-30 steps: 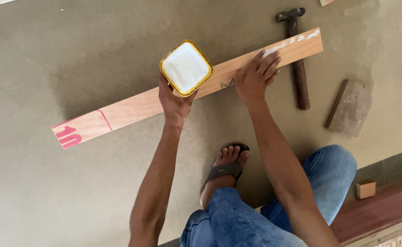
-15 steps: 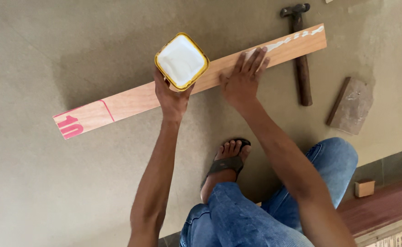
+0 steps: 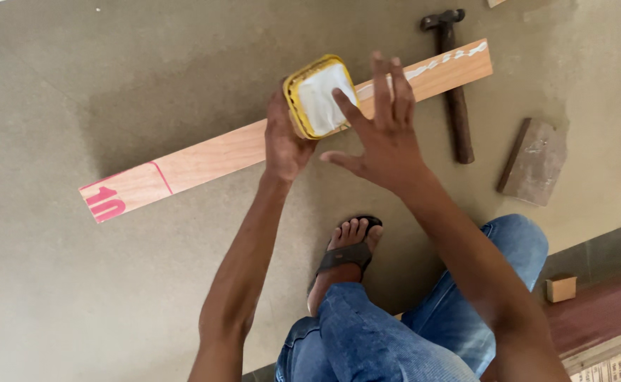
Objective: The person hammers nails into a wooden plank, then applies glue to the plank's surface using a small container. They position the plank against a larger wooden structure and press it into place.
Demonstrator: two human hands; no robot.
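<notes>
My left hand (image 3: 282, 138) grips a square yellow tub (image 3: 319, 97) full of white glue and holds it tilted above a long wooden strip (image 3: 211, 152). My right hand (image 3: 381, 131) is lifted off the strip with its fingers spread, the forefinger reaching into the tub's open top. The strip lies slantwise on a grey-brown board and carries red markings at its left end. A wavy line of white glue (image 3: 444, 62) runs along its right end.
A hammer (image 3: 453, 78) lies across the strip's right end. A worn wooden block (image 3: 534, 160) sits to its right, a small wood cube (image 3: 560, 288) lower right. My sandalled foot (image 3: 344, 255) and jeans-clad knees are at the bottom.
My right hand has come up off the strip and moved to the tub's opening. The left hand has tilted the tub toward the right.
</notes>
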